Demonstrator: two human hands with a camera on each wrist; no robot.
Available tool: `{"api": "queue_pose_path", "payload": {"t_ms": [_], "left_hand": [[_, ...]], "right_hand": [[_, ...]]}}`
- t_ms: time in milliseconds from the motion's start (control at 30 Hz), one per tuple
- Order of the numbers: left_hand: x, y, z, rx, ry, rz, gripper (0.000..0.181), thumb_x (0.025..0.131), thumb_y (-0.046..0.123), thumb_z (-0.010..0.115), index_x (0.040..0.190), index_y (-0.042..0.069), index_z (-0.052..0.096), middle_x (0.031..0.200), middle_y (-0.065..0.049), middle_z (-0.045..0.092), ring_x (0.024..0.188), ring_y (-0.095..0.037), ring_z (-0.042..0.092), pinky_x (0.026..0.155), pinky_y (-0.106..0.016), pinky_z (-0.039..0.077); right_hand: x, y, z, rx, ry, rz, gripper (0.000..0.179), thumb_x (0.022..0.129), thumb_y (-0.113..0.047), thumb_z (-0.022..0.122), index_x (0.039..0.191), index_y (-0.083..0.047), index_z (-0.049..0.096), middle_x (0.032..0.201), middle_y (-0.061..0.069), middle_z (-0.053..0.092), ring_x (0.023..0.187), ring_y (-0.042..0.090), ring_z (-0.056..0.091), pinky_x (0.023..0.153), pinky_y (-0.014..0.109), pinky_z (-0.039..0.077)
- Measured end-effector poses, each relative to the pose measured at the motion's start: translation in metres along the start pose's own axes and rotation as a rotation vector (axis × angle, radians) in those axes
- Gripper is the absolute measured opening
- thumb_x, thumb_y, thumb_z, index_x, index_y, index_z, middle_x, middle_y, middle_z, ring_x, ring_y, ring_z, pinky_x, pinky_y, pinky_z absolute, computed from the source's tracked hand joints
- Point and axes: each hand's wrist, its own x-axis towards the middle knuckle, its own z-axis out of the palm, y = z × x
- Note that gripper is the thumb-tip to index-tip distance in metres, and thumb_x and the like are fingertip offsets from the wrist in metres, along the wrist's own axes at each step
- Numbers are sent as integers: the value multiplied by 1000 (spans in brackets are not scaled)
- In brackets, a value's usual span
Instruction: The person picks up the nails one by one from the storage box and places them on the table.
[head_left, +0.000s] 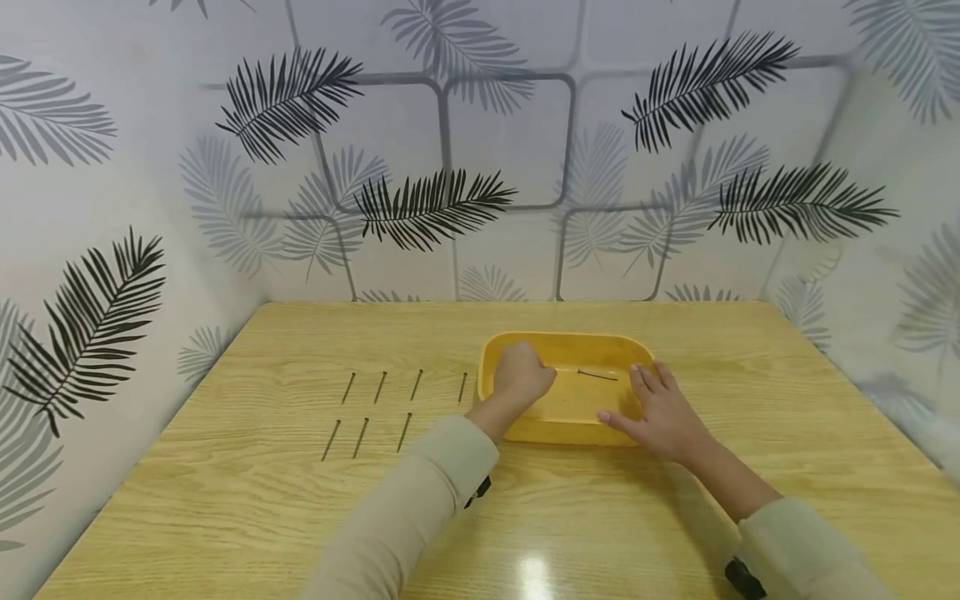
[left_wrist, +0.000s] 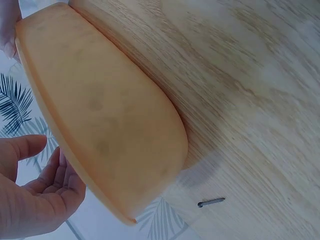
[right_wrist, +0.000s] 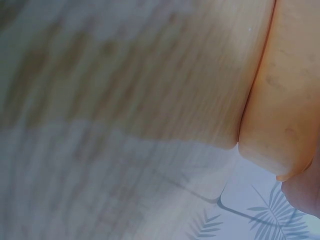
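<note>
A yellow plastic tray stands on the wooden table. My left hand reaches over its front rim into the left end, fingers curled down. In the left wrist view, the thumb of the left hand stands apart from its bent fingers, and nothing shows between them. My right hand rests on the tray's right front corner, fingers on the right rim and thumb along the front. In the right wrist view, part of that hand touches the rim. One dark nail lies inside the tray.
Several dark nails lie in two slanted rows left of the tray, one nail close to its left wall. In the left wrist view, a nail lies beside the tray. Behind the table rises a leaf-patterned wall.
</note>
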Motion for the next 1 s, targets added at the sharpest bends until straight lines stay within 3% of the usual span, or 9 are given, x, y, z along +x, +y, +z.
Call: {"api": "queue_pose_path", "payload": {"t_ms": [133,433,767,900,1000], "left_hand": [[2,3,7,4,-14,-8,52,82,4,56,41,16,25,38,6,19,35,-6,12,35,-19,13],[6,10,19,64,-61,62,55,86,11,60,41,14,28,37,5,23,34,-6,17,35,-18,16],[9,17,32,84,-92,82,54,85,10,60,42,14,27,38,6,22,35,-6,17,36,-17,16],[13,18,35,147,-123,127,51,85,9,58,44,14,28,39,6,24,36,-5,19,36,-17,16],[17,17,36,236,-141,176,40,87,11,59,50,10,43,46,4,36,38,-6,27,37,-16,22]], "right_hand": [[0,1,1,1,1,-3,91,86,-56,52,138,16,26,144,33,27,136,51,9,108,63,15],[0,2,1,-14,8,-5,91,86,-55,53,137,15,27,144,33,28,137,50,10,109,62,16],[-1,3,1,-15,11,-6,90,86,-55,52,137,15,28,143,33,29,136,51,11,109,62,16],[-1,2,0,-11,6,-5,91,86,-55,52,137,16,27,144,33,28,136,51,11,108,62,16],[-1,2,0,-11,6,-5,91,86,-56,52,137,16,28,143,33,28,136,51,11,108,62,17]]}}
